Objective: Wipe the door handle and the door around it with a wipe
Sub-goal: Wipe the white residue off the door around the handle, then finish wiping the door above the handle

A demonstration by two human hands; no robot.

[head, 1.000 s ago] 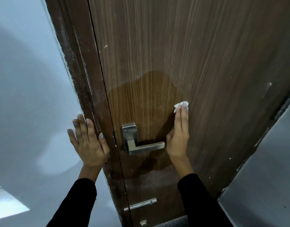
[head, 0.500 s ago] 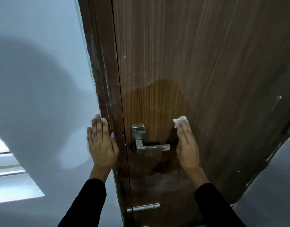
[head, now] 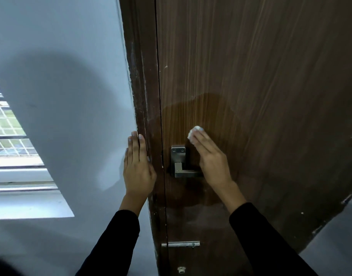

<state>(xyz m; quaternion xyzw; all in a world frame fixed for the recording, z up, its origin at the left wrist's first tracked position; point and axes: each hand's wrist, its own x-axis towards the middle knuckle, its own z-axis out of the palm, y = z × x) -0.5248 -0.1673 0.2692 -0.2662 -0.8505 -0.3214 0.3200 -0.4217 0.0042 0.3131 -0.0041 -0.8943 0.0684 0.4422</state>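
Note:
A dark brown wooden door (head: 250,86) fills the right of the head view, with a wet darker patch around its metal lever handle (head: 180,165). My right hand (head: 211,160) lies flat on the door just right of and above the handle, straight fingers pressing a small white wipe (head: 193,134) against the wood. The hand covers the lever's free end. My left hand (head: 138,166) rests flat, fingers straight, on the white wall and the edge of the door frame (head: 143,96), left of the handle.
A white wall (head: 61,96) takes up the left side, with a barred window (head: 7,132) at its far left. Low on the door sits a small metal bolt (head: 181,244). Grey wall shows at the lower right corner.
My right hand and the wipe have slid left across the door, from right of the lever to just above the handle plate. The view has swung left, bringing the window into sight.

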